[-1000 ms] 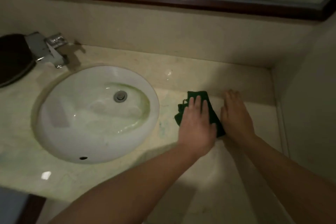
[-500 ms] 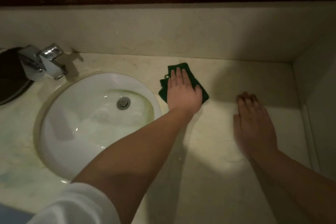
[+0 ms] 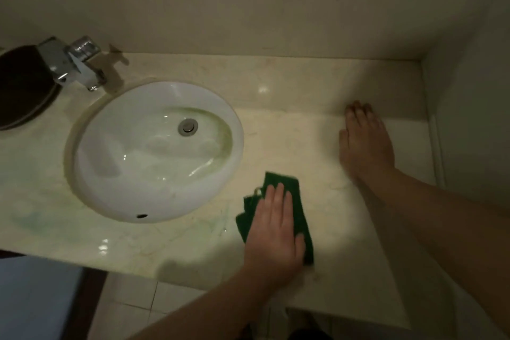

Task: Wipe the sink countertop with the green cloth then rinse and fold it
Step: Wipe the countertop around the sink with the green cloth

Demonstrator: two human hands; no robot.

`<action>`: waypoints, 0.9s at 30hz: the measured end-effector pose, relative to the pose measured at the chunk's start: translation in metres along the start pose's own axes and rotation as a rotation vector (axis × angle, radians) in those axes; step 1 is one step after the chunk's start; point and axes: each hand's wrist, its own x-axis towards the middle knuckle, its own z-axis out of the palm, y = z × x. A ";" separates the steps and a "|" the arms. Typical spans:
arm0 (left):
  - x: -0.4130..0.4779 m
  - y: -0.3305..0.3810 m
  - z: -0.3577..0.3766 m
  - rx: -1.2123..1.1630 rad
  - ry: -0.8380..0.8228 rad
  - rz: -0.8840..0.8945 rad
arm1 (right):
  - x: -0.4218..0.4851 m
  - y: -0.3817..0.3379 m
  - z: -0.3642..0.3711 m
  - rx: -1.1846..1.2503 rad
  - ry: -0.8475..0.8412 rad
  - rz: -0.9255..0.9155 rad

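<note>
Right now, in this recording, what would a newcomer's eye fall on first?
The dark green cloth stands out most, pressed flat under the left hand on the pale countertop near its front edge, just right of the white oval sink basin. The right hand rests flat on the counter near the right wall, and a chrome faucet sits at the basin's back left.

A dim, warm pool of light is falling on the countertop [image 3: 289, 141] right of the sink basin [image 3: 132, 174], while everything left of the basin and behind it is fading into murk. Small glare spots are glinting inside the basin and just in front of it, and the faucet [image 3: 74, 63] behind it is throwing a soft shadow rightward. Edges far from the basin are bowing and smearing.
</note>
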 end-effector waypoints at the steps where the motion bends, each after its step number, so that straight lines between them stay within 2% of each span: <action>1: -0.014 0.005 0.005 0.003 -0.017 0.029 | 0.005 -0.001 0.000 0.007 -0.020 0.006; 3: -0.087 0.002 0.005 0.004 -0.049 0.145 | -0.062 -0.015 -0.002 -0.037 0.033 0.027; 4: -0.082 0.002 0.008 -0.021 -0.097 0.161 | -0.061 -0.009 -0.001 -0.028 0.012 0.015; 7: -0.014 0.007 -0.003 -0.019 -0.057 0.176 | -0.068 -0.005 0.002 -0.009 -0.005 0.048; 10: 0.072 0.017 -0.021 0.000 -0.036 0.031 | -0.081 -0.009 -0.006 0.027 -0.047 0.099; 13: 0.089 0.012 -0.026 0.010 0.017 0.025 | -0.110 -0.032 -0.001 0.001 -0.042 0.059; 17: 0.030 -0.037 -0.028 0.010 0.005 0.116 | -0.129 -0.051 0.012 -0.029 -0.039 0.095; 21: -0.048 -0.083 -0.032 0.018 -0.005 0.107 | -0.135 -0.047 0.008 -0.017 -0.033 0.053; 24: -0.089 -0.094 -0.030 0.036 -0.030 0.088 | -0.140 -0.052 0.007 -0.001 -0.035 0.051; 27: -0.092 -0.076 -0.026 0.038 -0.042 0.027 | -0.167 -0.052 0.006 0.022 -0.048 0.034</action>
